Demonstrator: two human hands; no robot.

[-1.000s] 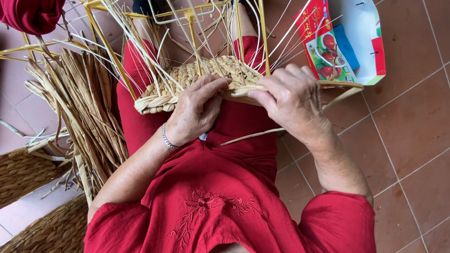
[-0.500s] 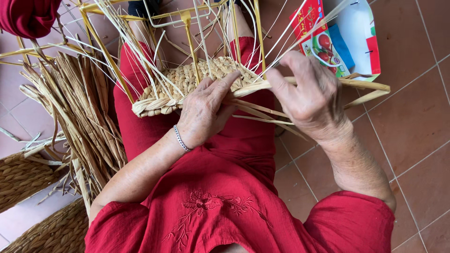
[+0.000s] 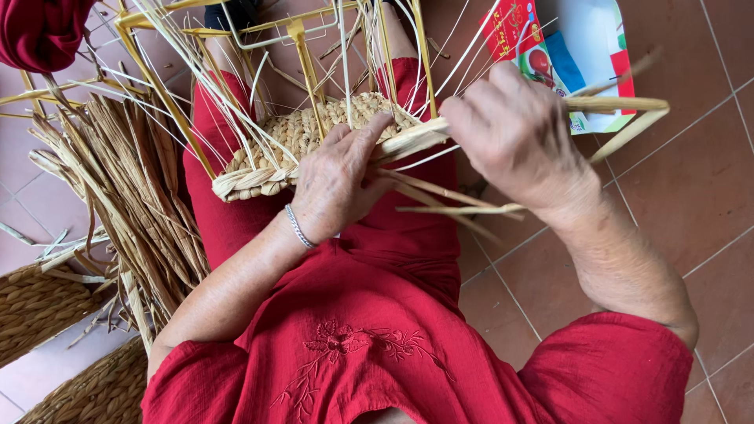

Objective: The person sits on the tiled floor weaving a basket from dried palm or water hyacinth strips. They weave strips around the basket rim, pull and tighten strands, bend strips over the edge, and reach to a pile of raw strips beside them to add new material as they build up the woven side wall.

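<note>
Right hand (image 3: 514,145) now swung out rightward, fingers clamped on straw strand (image 3: 613,104), drawing it taut. Left hand (image 3: 339,184) pressed flat, fingers together, pinning half-woven basket (image 3: 294,137) on lap. Weave tightened.

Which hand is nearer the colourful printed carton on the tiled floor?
Right. The right hand, gripping straw strands, sits just beside the carton; the left hand rests on the woven piece, farther away.

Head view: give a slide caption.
Left hand steadies a woven mat on the lap; right hand pulls a straw strand.
</note>
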